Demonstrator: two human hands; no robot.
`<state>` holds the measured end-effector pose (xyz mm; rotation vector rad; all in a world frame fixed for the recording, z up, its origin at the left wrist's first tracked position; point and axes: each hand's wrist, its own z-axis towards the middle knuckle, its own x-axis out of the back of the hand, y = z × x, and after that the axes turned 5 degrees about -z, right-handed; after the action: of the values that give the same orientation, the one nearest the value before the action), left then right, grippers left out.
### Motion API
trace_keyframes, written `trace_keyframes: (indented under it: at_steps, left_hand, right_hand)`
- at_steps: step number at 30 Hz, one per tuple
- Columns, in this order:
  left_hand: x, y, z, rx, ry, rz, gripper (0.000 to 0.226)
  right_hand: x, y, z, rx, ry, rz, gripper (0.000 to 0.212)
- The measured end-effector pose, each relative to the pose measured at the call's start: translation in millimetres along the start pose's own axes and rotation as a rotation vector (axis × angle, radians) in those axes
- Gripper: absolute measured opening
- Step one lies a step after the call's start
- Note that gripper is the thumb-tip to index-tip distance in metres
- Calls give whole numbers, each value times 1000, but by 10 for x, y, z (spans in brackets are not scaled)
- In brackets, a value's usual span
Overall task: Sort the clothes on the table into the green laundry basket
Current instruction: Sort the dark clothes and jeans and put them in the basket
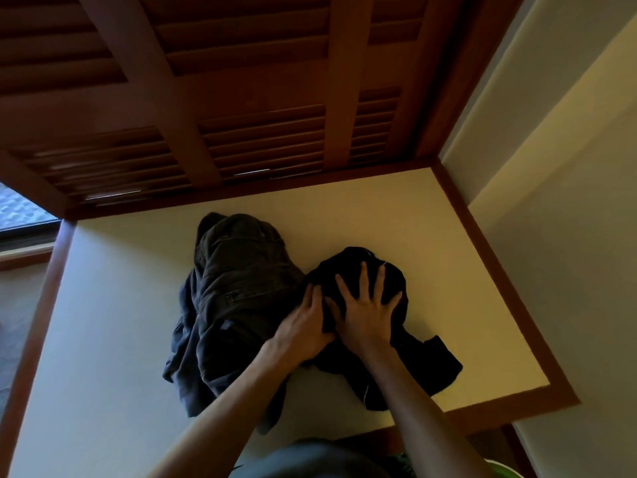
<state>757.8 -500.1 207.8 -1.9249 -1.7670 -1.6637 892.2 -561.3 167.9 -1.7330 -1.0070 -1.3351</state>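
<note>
Two dark garments lie on the pale table [113, 339]. A dark grey pair of trousers [234, 298] is crumpled in the middle. To its right lies a black garment [427, 363], bunched at the top and spread toward the table's near right corner. My left hand [303, 329] grips the black garment's left edge where it meets the trousers. Fingers spread, my right hand [365, 305] presses on the black bundle. A sliver of the green laundry basket [506, 470] shows at the bottom right edge.
The table has a reddish wooden rim [499, 270]. Wooden louvred shutters [241, 98] rise behind its far edge. A pale wall [568, 201] stands to the right. A window opening [20, 212] shows at far left.
</note>
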Motion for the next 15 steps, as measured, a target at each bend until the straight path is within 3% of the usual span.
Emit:
trace_keyframes:
  at_steps: [1, 3, 5, 7, 9, 15]
  left_hand:
    - [137, 5, -185, -24, 48, 55, 81]
    - [407, 0, -511, -127, 317, 146, 58]
    - [617, -155, -587, -56, 547, 289, 72]
    - [703, -455, -466, 202, 501, 264, 110]
    - [702, -762, -305, 370, 384, 167, 128]
    - [661, -1067, 118, 494, 299, 117, 124]
  right_hand:
    - [-41, -18, -19, 22, 15, -28, 70]
    - [-98, -27, -20, 22, -22, -8, 81]
    - [-119, -38, 38, 29, -98, 3, 96]
    - [-89, -40, 107, 49, -165, 5, 108]
    - [-88, -44, 166, 65, -216, 9, 115]
    - [-98, -127, 365, 37, -314, -112, 104]
